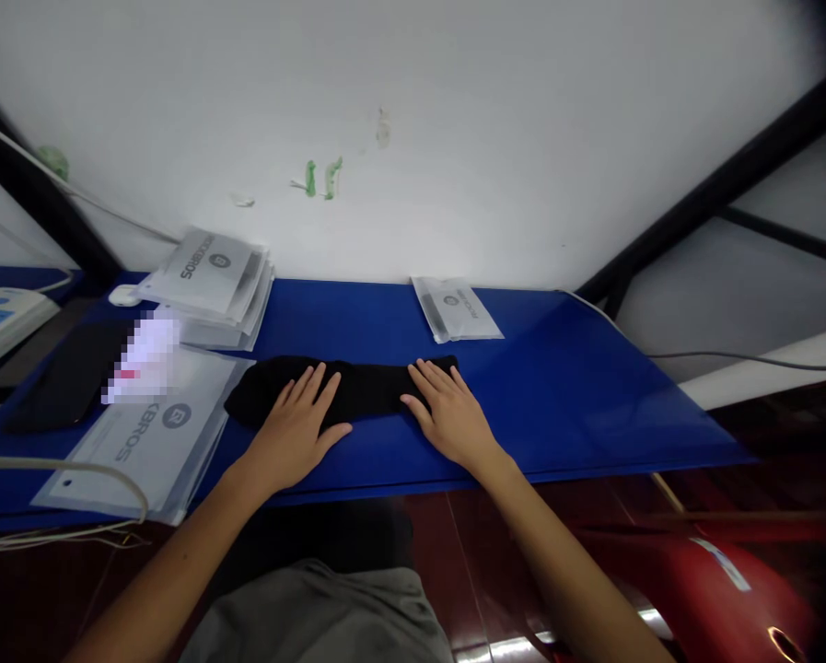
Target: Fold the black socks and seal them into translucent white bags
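A long black cloth item [375, 389] lies flat across the blue table [564, 387], close to its front edge. My left hand [302, 428] rests on its left part with the fingers spread. Flat on its right end is my right hand [447, 410], fingers also apart. Between the hands the black fabric shows uncovered. Its left end touches or lies very near a stack of printed white bags [170, 424].
Another bag stack [209, 276] stands at the back left, and a single bag [458, 310] lies at the back. A dark phone [74, 373], a white device [5, 322] and cables are at the left. A red object [709, 589] is below right.
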`<control>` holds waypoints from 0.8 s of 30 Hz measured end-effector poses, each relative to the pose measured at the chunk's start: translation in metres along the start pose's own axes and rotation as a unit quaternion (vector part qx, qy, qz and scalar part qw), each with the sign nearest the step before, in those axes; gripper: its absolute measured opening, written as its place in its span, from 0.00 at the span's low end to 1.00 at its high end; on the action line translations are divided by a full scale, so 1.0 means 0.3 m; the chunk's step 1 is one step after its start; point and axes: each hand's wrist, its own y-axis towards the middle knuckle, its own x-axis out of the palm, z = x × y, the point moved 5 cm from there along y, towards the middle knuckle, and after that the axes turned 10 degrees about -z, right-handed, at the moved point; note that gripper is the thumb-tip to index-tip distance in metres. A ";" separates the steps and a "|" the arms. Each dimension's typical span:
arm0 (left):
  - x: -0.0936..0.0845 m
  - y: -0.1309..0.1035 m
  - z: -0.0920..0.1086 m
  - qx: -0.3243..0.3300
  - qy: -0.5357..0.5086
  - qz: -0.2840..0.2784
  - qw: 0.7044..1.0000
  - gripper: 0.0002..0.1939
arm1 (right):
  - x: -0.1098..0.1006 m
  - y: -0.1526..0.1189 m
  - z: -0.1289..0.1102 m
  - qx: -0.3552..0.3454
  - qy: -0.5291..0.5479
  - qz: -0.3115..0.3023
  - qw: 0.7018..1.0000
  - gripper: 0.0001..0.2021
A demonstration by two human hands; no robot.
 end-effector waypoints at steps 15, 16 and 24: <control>-0.029 -0.037 -0.037 -0.028 0.028 0.149 0.988 0.23 | -0.039 -0.040 0.174 0.259 -0.029 0.066 0.963 0.22; -0.025 -0.037 -0.040 -0.028 0.024 0.145 0.989 0.23 | -0.037 -0.037 0.189 0.272 -0.010 0.047 0.961 0.22; -0.020 -0.041 -0.046 -0.032 0.004 0.140 0.990 0.23 | -0.050 0.003 0.226 0.295 0.169 -0.031 0.940 0.10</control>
